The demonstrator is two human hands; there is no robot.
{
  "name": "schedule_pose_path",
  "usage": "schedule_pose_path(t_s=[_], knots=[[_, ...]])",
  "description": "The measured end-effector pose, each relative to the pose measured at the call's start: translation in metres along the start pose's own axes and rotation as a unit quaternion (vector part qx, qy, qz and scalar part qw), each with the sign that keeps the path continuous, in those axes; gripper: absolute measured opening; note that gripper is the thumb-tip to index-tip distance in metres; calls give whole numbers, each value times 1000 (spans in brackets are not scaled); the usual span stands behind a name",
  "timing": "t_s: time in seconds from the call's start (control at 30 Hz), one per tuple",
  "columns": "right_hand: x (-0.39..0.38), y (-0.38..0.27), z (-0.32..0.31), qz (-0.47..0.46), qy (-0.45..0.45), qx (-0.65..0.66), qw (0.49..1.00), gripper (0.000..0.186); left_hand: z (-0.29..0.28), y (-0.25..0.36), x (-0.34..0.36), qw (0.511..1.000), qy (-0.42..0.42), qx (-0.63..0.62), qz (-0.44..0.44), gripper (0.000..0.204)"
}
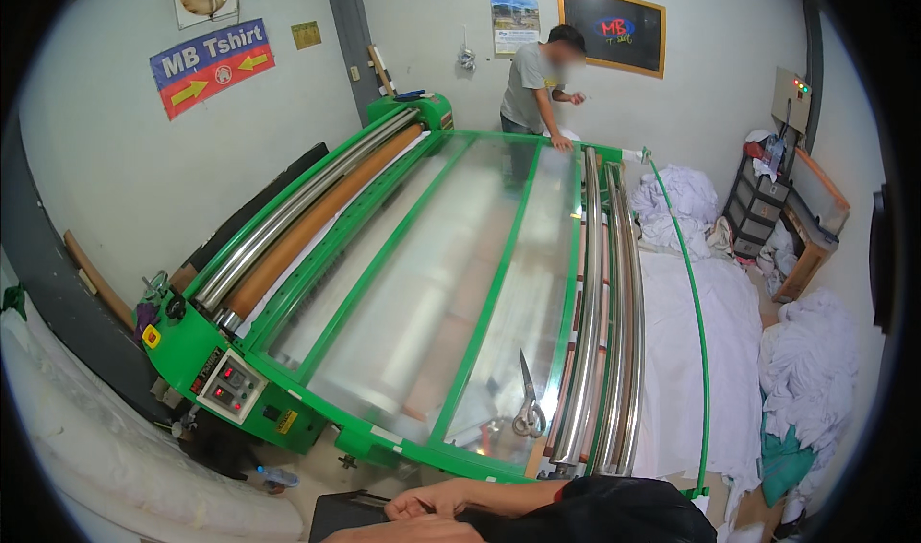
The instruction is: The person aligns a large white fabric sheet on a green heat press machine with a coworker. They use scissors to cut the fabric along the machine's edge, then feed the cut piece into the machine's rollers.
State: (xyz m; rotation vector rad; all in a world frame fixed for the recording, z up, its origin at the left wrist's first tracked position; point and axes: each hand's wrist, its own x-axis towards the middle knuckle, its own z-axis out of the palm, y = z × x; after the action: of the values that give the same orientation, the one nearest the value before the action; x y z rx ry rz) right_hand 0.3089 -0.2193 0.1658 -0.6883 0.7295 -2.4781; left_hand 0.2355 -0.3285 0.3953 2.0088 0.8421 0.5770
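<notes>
My right hand reaches in from the right at the lower edge, below a black sleeve. Its fingers are curled down, and what they hold, if anything, is hidden. Just below it lies my left hand, cut off by the picture's edge, its fingers not showing clearly. Both are close together beside a dark flat-topped object. Beyond them stands a large green-framed roller press with a clear table top. On that top, near its front right corner, rests a pair of metal scissors, blades pointing away from me.
A person stands at the machine's far end, one hand on the frame. Metal rollers line its right side, with white cloth beyond. A control panel sits front left, a plastic bottle below. Drawers stand far right.
</notes>
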Motion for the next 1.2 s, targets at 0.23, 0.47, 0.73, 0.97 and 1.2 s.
schedule_pose_path(t_s=[0.23, 0.47, 0.73, 0.97, 1.2], knots=[[-5, -24, 66, -24, 108, -75, 991, 50, -9, 53, 84, 964, -33, 160, 210, 38], [-35, -19, 94, -82, 122, -314, 938, 50, 10, 98, 158, 871, -25, 284, 399, 14], [-33, 3, 57, 3, 177, -463, 869, 55, 41, 40, 186, 918, -252, 139, 272, 23], [-60, 19, 20, 30, 286, -551, 784, 59, 21, -46, 104, 972, -170, 28, 163, 29], [-116, 14, 64, 4, 480, -501, 720, 61, 39, -226, -19, 928, -148, -335, -66, 49]])
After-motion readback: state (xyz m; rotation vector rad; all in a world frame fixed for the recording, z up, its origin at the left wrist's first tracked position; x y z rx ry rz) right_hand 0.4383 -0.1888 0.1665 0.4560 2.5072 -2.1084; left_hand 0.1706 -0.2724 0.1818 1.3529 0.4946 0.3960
